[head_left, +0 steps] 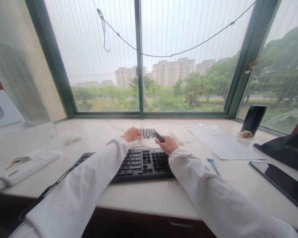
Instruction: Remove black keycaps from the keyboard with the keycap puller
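A black keyboard point(139, 165) lies before me on the white sill, its right part showing bare sockets where keycaps are off. Loose dark keycaps point(147, 133) stand in rows just behind it. My left hand point(131, 134) is closed with curled fingers at the left edge of these rows; whatever its fingertips hold or touch is hidden. On the other side, my right hand point(167, 144) is wrapped round a short dark stick-shaped tool point(159, 136), whose far end points toward the keycaps. I cannot make out the exact kind of tool.
A white cloth or tissue point(182, 137) and a printed paper sheet point(223, 143) lie to the right. Further over are a blue plastic tool point(214, 167), a phone point(280, 181) and a black cylinder point(253, 119). At left are a white power strip point(31, 167) and a white box point(22, 138).
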The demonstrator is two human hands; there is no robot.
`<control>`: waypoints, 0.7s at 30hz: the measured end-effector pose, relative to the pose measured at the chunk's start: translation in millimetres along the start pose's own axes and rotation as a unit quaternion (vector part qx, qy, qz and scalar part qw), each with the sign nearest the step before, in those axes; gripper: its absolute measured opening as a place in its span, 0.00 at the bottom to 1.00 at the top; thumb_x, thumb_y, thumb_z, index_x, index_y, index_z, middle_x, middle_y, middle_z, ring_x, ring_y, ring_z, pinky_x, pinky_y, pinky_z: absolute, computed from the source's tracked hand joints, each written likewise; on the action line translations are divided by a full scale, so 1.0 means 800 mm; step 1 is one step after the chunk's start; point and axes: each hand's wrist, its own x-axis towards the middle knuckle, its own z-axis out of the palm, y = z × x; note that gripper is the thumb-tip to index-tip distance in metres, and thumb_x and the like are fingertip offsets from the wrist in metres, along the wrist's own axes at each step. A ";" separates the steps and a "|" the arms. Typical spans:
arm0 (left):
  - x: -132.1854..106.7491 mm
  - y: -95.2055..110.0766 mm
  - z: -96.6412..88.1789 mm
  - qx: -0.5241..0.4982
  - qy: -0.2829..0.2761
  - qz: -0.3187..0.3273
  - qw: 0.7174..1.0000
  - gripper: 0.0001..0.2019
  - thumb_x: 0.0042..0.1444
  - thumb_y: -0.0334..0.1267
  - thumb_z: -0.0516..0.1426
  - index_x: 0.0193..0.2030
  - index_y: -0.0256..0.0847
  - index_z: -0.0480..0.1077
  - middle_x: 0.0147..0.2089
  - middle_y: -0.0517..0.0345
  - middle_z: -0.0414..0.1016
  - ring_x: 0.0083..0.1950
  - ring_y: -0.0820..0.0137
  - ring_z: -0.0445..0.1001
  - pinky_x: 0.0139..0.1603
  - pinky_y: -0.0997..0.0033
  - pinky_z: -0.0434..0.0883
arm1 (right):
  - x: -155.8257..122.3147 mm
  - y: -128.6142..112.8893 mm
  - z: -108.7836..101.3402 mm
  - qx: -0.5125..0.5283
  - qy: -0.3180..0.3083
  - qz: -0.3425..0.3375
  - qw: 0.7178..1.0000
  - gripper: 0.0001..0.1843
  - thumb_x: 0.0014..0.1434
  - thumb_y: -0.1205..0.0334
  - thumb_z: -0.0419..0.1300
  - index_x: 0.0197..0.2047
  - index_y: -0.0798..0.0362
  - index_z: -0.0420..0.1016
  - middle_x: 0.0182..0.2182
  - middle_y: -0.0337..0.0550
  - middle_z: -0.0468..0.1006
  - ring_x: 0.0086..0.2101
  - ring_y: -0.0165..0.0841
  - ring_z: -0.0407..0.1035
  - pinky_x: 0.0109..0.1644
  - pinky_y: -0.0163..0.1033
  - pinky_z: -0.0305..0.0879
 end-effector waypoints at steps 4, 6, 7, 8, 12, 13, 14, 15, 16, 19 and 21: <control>-0.002 0.002 -0.002 -0.001 0.000 -0.007 1.000 0.09 0.51 0.39 0.58 0.35 0.46 0.80 0.34 0.55 0.80 0.37 0.66 0.75 0.39 0.72 0.67 | -0.001 -0.002 -0.001 0.001 -0.001 0.001 1.000 0.13 0.56 0.54 0.58 0.32 0.52 0.80 0.27 0.43 0.79 0.33 0.36 0.72 0.36 0.36 0.62; -0.003 0.003 -0.003 -0.001 0.001 -0.010 1.000 0.09 0.51 0.39 0.58 0.35 0.47 0.80 0.33 0.55 0.80 0.38 0.66 0.75 0.40 0.71 0.67 | -0.002 -0.003 -0.001 0.004 -0.005 0.001 1.000 0.12 0.56 0.54 0.58 0.32 0.52 0.80 0.27 0.43 0.79 0.32 0.35 0.72 0.35 0.36 0.62; -0.003 0.003 -0.003 -0.001 0.002 -0.010 1.000 0.09 0.50 0.39 0.58 0.35 0.47 0.80 0.33 0.55 0.80 0.38 0.66 0.75 0.40 0.71 0.67 | -0.002 -0.003 -0.001 0.007 -0.007 0.001 1.000 0.12 0.56 0.54 0.58 0.32 0.52 0.80 0.27 0.43 0.79 0.32 0.35 0.72 0.35 0.36 0.62; -0.002 0.003 -0.003 -0.001 0.002 -0.011 1.000 0.09 0.50 0.38 0.58 0.35 0.47 0.80 0.33 0.55 0.80 0.38 0.66 0.75 0.40 0.72 0.67 | -0.003 -0.004 -0.001 0.010 -0.008 0.001 1.000 0.12 0.56 0.54 0.58 0.33 0.52 0.80 0.27 0.43 0.79 0.31 0.35 0.72 0.35 0.36 0.62; 0.000 0.001 -0.001 -0.002 0.005 -0.011 1.000 0.09 0.49 0.37 0.58 0.35 0.47 0.80 0.34 0.57 0.80 0.39 0.66 0.76 0.40 0.72 0.67 | -0.005 -0.005 -0.001 0.016 -0.013 0.002 1.000 0.13 0.56 0.54 0.58 0.34 0.53 0.80 0.27 0.44 0.79 0.31 0.35 0.72 0.34 0.36 0.62; 0.001 0.000 0.000 -0.002 0.007 -0.010 1.000 0.09 0.49 0.37 0.58 0.35 0.47 0.80 0.35 0.57 0.80 0.39 0.66 0.76 0.41 0.72 0.67 | -0.005 -0.005 -0.001 0.015 -0.013 0.003 1.000 0.13 0.56 0.54 0.58 0.34 0.53 0.80 0.27 0.44 0.79 0.31 0.35 0.72 0.34 0.36 0.62; 0.001 -0.001 0.001 -0.003 0.008 -0.009 1.000 0.09 0.48 0.37 0.59 0.35 0.47 0.80 0.36 0.58 0.80 0.39 0.66 0.76 0.41 0.72 0.68 | -0.005 -0.005 -0.001 0.014 -0.013 0.003 1.000 0.13 0.56 0.54 0.58 0.34 0.53 0.80 0.27 0.44 0.79 0.31 0.35 0.72 0.34 0.36 0.62; 0.002 -0.002 0.001 -0.004 0.008 -0.008 1.000 0.10 0.48 0.37 0.59 0.36 0.47 0.80 0.37 0.58 0.80 0.40 0.66 0.76 0.40 0.72 0.68 | -0.005 -0.005 -0.001 0.013 -0.013 0.002 1.000 0.13 0.56 0.54 0.58 0.34 0.53 0.80 0.27 0.44 0.79 0.31 0.35 0.72 0.34 0.36 0.62; 0.003 -0.003 0.002 -0.004 0.009 -0.007 1.000 0.10 0.48 0.37 0.59 0.36 0.47 0.80 0.37 0.58 0.80 0.40 0.66 0.76 0.40 0.72 0.68 | -0.005 -0.004 -0.001 0.013 -0.013 0.000 1.000 0.13 0.57 0.54 0.58 0.34 0.53 0.80 0.27 0.44 0.79 0.31 0.35 0.72 0.34 0.36 0.62; 0.003 -0.005 0.003 -0.005 0.011 -0.004 1.000 0.10 0.47 0.38 0.59 0.36 0.47 0.80 0.38 0.59 0.80 0.39 0.66 0.76 0.39 0.71 0.68 | -0.005 -0.005 -0.001 0.011 -0.014 -0.004 1.000 0.13 0.57 0.55 0.57 0.34 0.53 0.80 0.27 0.44 0.79 0.31 0.35 0.72 0.34 0.36 0.62; 0.002 -0.005 0.003 -0.005 0.012 -0.002 1.000 0.09 0.48 0.39 0.59 0.35 0.46 0.80 0.37 0.58 0.80 0.39 0.66 0.76 0.39 0.71 0.68 | -0.006 -0.006 -0.002 0.009 -0.015 -0.003 1.000 0.13 0.57 0.55 0.57 0.33 0.53 0.80 0.27 0.44 0.79 0.31 0.35 0.72 0.34 0.36 0.62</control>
